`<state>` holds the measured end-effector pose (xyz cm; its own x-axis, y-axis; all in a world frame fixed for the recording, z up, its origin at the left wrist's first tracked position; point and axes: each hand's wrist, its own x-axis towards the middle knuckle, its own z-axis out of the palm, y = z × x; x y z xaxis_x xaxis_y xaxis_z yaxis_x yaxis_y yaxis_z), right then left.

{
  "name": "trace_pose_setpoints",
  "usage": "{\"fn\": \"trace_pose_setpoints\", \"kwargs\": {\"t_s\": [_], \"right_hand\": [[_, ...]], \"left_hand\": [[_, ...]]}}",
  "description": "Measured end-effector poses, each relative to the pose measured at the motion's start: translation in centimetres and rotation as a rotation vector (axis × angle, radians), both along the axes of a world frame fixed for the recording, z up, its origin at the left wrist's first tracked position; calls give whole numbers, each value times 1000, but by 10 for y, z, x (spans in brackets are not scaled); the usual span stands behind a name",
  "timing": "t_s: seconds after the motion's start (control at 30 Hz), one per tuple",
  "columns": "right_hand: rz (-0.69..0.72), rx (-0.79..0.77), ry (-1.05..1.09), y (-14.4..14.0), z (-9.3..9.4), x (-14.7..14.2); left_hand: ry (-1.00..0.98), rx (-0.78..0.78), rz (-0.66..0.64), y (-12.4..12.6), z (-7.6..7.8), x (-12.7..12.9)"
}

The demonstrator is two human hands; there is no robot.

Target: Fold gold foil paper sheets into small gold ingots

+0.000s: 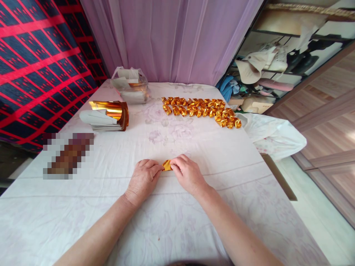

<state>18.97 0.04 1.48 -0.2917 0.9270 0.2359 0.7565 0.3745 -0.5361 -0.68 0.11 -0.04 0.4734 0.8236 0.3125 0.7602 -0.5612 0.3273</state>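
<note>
Between my two hands lies a small piece of folded gold foil paper, just above the tablecloth. My left hand pinches its left end with thumb and fingers. The right end is gripped by my right hand, whose fingers curl over it and hide part of it. Farther back on the right, rows of folded gold foil pieces sit close together. At the left stands a bent stack of gold foil sheets with pale backs.
A clear plastic bag with more sheets stands at the back left. A pixelated patch covers something at the left. The flowered cloth covers the table. Right of it are a white plastic bag and a shelf with a cap and shoes.
</note>
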Motion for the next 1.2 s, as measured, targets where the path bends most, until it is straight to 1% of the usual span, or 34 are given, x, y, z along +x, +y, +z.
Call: {"fn": "trace_pose_setpoints", "kwargs": {"t_s": [0.13, 0.27, 0.37, 0.47, 0.6, 0.7, 1.0, 1.2], "right_hand": [[54, -76, 5, 11, -10, -8], [34, -81, 34, 13, -18, -9], [4, -74, 13, 11, -18, -11], [-37, -81, -42, 10, -15, -18], [-121, -87, -128, 10, -13, -27], [-171, -76, -162, 11, -12, -31], [-215, -97, -145, 12, -14, -31], [-223, -35, -200, 15, -20, -31]], "left_hand": [[-15, -26, -7, 2, -2, -3], [-44, -58, 13, 2, -2, -9], [-42, -59, 34, 1, 0, -13], [-25, -25, 24, -2, 3, -16], [59, 58, -16, -10, 8, -17], [112, 85, -26, -15, 12, -15], [115, 88, -33, -17, 14, -14], [107, 71, -28, -16, 12, -13]]}}
